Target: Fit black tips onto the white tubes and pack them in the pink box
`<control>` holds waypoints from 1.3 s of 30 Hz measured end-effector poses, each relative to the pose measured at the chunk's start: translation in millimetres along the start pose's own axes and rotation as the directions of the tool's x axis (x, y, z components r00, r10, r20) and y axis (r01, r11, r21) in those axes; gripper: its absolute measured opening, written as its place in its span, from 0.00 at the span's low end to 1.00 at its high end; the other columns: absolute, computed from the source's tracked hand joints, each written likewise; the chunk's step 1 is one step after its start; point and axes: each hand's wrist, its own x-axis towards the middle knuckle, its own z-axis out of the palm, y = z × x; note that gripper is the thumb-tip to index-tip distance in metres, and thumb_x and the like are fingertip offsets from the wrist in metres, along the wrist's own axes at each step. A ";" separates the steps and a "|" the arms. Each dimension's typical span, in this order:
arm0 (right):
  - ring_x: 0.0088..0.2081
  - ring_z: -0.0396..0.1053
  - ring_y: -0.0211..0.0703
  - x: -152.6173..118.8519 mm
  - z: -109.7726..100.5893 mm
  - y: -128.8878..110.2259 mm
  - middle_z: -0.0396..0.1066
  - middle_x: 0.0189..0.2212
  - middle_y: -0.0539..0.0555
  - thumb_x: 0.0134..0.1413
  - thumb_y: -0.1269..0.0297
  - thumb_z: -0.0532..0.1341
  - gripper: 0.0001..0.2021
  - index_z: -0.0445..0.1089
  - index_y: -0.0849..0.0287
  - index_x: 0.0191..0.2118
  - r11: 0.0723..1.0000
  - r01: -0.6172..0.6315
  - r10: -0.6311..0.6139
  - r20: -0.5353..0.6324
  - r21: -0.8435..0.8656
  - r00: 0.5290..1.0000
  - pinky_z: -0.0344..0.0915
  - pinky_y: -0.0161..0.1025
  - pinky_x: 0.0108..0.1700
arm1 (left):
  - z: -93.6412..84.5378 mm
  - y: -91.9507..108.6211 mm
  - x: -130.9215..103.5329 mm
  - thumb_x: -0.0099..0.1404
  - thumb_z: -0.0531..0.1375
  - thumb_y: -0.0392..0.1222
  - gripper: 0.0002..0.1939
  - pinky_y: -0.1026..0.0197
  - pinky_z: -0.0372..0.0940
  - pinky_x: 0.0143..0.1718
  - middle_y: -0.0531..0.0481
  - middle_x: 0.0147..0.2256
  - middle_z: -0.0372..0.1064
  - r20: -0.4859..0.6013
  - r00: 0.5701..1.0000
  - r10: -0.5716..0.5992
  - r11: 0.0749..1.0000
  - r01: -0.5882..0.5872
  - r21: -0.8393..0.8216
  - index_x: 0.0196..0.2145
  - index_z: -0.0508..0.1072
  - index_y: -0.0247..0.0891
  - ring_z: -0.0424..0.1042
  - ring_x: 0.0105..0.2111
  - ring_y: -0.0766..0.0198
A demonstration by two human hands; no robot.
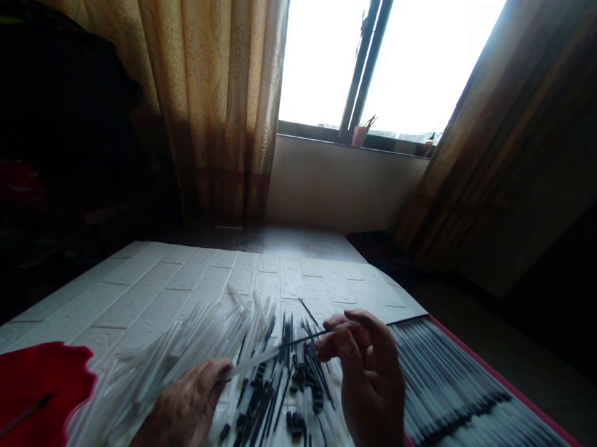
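Between my two hands runs a thin dark rod (302, 339) with a translucent tube (255, 361) around its left part. My left hand (183, 404) pinches the tube's left end. The fingers of my right hand (365, 374) close on the rod's right end, where a pale tip shows. Below them, black rods (269, 409) and small black caps (295, 423) lie loose on the white brick-patterned table (176, 275). A large pile of clear tubes (172, 350) spreads to the left, partly behind my left hand.
At the right, a red-edged tray (520, 388) holds rows of tubes with dark parts. A red cloth or mat (29, 389) with a thin stick on it lies at the left front. Behind the table are curtains (209, 99) and a window with a small pink cup (359, 135) on its sill.
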 end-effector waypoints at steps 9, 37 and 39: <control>0.25 0.73 0.39 -5.9 10.2 15.9 0.75 0.27 0.53 0.60 0.67 0.59 0.08 0.77 0.59 0.38 0.983 -0.051 0.129 0.476 -0.175 0.870 0.71 0.34 0.26 | -1.8 7.7 8.0 0.76 0.46 0.39 0.13 0.64 0.73 0.42 0.47 0.40 0.78 0.082 0.997 -0.010 0.992 0.021 -0.127 0.51 0.67 0.39 0.79 0.40 0.62; 0.22 0.71 0.38 2.6 34.0 54.7 0.74 0.22 0.50 0.67 0.60 0.47 0.17 0.72 0.58 0.37 0.905 0.200 -0.001 0.468 -0.375 0.883 0.67 0.32 0.27 | 27.9 -22.3 20.2 0.73 0.47 0.35 0.14 0.52 0.73 0.39 0.42 0.38 0.77 0.017 1.000 0.005 0.996 -0.007 0.089 0.49 0.70 0.36 0.78 0.37 0.54; 0.22 0.71 0.38 2.9 36.3 52.5 0.74 0.22 0.50 0.67 0.61 0.47 0.16 0.71 0.58 0.37 0.906 0.212 -0.014 0.474 -0.366 0.881 0.67 0.33 0.28 | 28.0 -22.0 20.5 0.73 0.47 0.34 0.14 0.52 0.73 0.39 0.42 0.38 0.77 0.008 1.000 0.014 0.995 -0.015 0.099 0.49 0.70 0.35 0.78 0.37 0.54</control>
